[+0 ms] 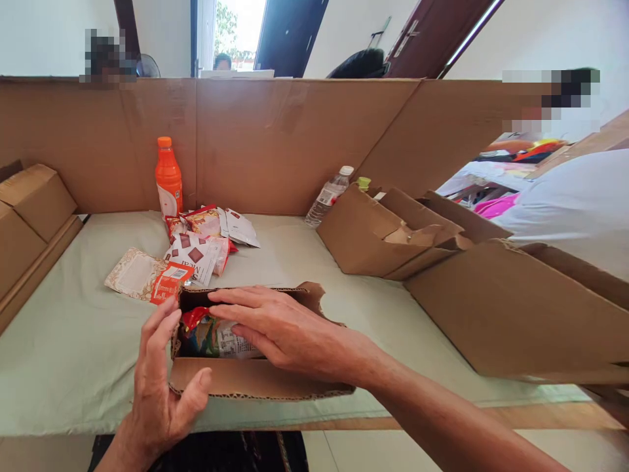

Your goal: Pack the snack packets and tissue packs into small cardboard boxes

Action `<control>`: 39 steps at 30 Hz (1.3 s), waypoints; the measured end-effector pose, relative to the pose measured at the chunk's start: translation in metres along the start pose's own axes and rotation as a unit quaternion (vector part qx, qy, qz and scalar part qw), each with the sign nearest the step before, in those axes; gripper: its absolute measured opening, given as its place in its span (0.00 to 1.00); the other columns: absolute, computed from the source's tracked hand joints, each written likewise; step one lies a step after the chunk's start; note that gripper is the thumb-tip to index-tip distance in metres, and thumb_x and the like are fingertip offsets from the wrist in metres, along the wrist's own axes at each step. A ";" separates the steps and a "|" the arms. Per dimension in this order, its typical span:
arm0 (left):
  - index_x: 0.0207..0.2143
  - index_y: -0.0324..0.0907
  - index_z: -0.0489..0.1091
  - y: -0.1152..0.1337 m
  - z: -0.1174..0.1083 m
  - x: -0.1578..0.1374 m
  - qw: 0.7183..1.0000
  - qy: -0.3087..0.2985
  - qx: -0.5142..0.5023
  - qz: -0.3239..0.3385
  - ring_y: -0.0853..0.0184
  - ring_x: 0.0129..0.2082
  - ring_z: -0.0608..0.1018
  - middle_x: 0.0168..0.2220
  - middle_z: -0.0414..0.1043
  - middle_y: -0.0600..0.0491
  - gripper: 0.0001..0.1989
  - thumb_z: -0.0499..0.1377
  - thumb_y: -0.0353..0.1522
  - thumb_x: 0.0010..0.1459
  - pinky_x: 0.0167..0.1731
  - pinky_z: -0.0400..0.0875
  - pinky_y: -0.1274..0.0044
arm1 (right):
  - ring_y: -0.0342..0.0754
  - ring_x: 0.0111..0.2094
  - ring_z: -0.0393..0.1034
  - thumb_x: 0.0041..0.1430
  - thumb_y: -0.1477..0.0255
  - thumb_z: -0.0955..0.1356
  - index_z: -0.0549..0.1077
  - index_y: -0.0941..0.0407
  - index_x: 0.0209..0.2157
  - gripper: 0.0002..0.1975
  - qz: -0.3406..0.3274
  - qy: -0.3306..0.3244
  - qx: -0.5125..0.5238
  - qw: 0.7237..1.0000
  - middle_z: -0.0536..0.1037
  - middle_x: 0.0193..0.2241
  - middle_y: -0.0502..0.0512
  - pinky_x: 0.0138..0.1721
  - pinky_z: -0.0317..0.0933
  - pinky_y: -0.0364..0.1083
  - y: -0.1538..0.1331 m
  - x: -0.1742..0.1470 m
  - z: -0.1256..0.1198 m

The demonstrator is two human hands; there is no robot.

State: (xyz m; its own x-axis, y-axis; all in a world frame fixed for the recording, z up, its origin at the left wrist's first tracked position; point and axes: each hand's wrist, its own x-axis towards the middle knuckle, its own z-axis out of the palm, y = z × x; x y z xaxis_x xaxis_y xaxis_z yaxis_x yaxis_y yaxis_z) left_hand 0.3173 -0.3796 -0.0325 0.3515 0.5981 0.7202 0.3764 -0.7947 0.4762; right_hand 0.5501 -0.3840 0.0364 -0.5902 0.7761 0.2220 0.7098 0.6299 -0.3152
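A small cardboard box (265,380) without a closed lid lies in front of me near the table's edge. Inside it are a red packet (195,318) and a colourful packet (206,337) with a white printed label. My right hand (289,328) reaches across the box, fingers stretched out over the packets; whether they press on them I cannot tell. Against the box's left end rests my left hand (164,380), thumb and fingers apart. Just behind the box lie several food packets, among them a white one with brown squares (196,252) and a beige and orange one (142,275).
An orange bottle (168,174) stands at the back by a cardboard wall (295,144). A clear bottle (328,196) leans beside an open cardboard box (363,236). A larger box (521,314) is at right, another (34,210) at left. A person in white (580,203) is beyond.
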 end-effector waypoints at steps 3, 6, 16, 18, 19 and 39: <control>0.70 0.36 0.50 -0.003 0.001 -0.002 0.999 -0.020 -0.023 -0.013 0.60 0.65 0.65 0.65 0.60 0.40 0.33 0.56 0.35 0.67 0.65 0.61 0.70 | 0.54 0.66 0.62 0.69 0.76 0.61 0.67 0.61 0.64 0.23 0.020 -0.037 -0.020 0.999 0.67 0.66 0.64 0.66 0.60 0.56 0.003 0.006 0.004; 0.70 0.37 0.50 -0.002 0.000 -0.003 0.999 -0.027 -0.014 -0.028 0.60 0.65 0.65 0.65 0.60 0.41 0.32 0.55 0.35 0.67 0.66 0.61 0.70 | 0.57 0.68 0.59 0.69 0.75 0.62 0.63 0.63 0.66 0.25 0.040 -0.071 -0.042 0.996 0.63 0.67 0.67 0.66 0.59 0.57 0.007 0.011 0.008; 0.67 0.40 0.54 -0.002 0.000 0.000 0.998 -0.058 -0.014 -0.035 0.62 0.64 0.67 0.64 0.62 0.44 0.28 0.53 0.35 0.67 0.64 0.63 0.72 | 0.57 0.64 0.63 0.62 0.85 0.60 0.67 0.61 0.62 0.27 0.012 -0.062 -0.057 0.996 0.68 0.64 0.66 0.61 0.62 0.59 0.006 0.013 0.016; 0.67 0.41 0.54 -0.004 0.000 0.000 0.996 -0.072 -0.020 -0.039 0.61 0.63 0.68 0.63 0.64 0.44 0.28 0.52 0.36 0.68 0.63 0.65 0.71 | 0.56 0.61 0.66 0.64 0.84 0.60 0.68 0.62 0.61 0.25 0.017 -0.059 -0.059 0.996 0.71 0.61 0.66 0.59 0.64 0.57 0.007 0.014 0.019; 0.67 0.41 0.54 -0.004 -0.001 0.000 0.996 -0.080 -0.023 -0.041 0.60 0.62 0.69 0.62 0.65 0.44 0.28 0.52 0.36 0.68 0.63 0.65 0.70 | 0.56 0.59 0.68 0.64 0.84 0.60 0.69 0.62 0.60 0.24 0.020 -0.062 -0.058 0.996 0.73 0.60 0.66 0.57 0.64 0.56 0.007 0.015 0.021; 0.64 0.41 0.59 -0.010 -0.015 0.007 0.978 -0.203 0.042 0.024 0.52 0.61 0.73 0.61 0.70 0.40 0.28 0.56 0.41 0.65 0.62 0.67 0.59 | 0.54 0.55 0.73 0.65 0.80 0.64 0.75 0.56 0.51 0.16 -0.012 0.064 -0.071 0.995 0.79 0.53 0.62 0.54 0.68 0.56 -0.001 -0.014 0.002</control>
State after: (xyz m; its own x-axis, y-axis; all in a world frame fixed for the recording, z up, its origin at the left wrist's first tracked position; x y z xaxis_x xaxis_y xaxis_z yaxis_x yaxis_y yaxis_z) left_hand 0.3030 -0.3690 -0.0243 0.6758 0.5653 0.4730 0.4134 -0.8220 0.3917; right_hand 0.5573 -0.3957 0.0316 -0.5612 0.7519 0.3460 0.7480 0.6397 -0.1768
